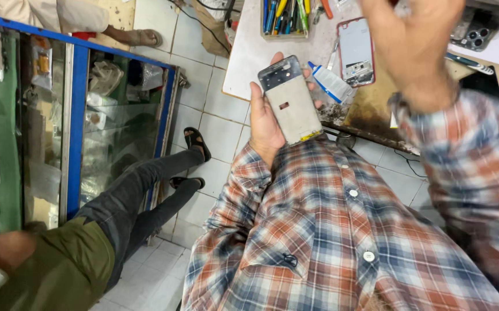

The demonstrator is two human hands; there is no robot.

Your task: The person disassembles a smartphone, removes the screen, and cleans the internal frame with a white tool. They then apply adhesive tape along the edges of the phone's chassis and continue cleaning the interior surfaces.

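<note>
My left hand (265,122) holds an opened phone body (291,101), its grey inner frame facing up, just above my plaid shirt. My right hand (410,43) is raised close to the camera over the workbench, blurred, fingers curled loosely with nothing visible in them. On the white bench top (249,52) beyond lie a second opened phone with a red rim (356,50) and a small white glue tube with a blue cap (330,80).
A tray of pens and tools (284,17) stands at the back of the bench. Phones (479,31) lie at the far right. Another person in dark trousers and sandals (145,184) sits at my left beside a blue-framed glass display case (76,115).
</note>
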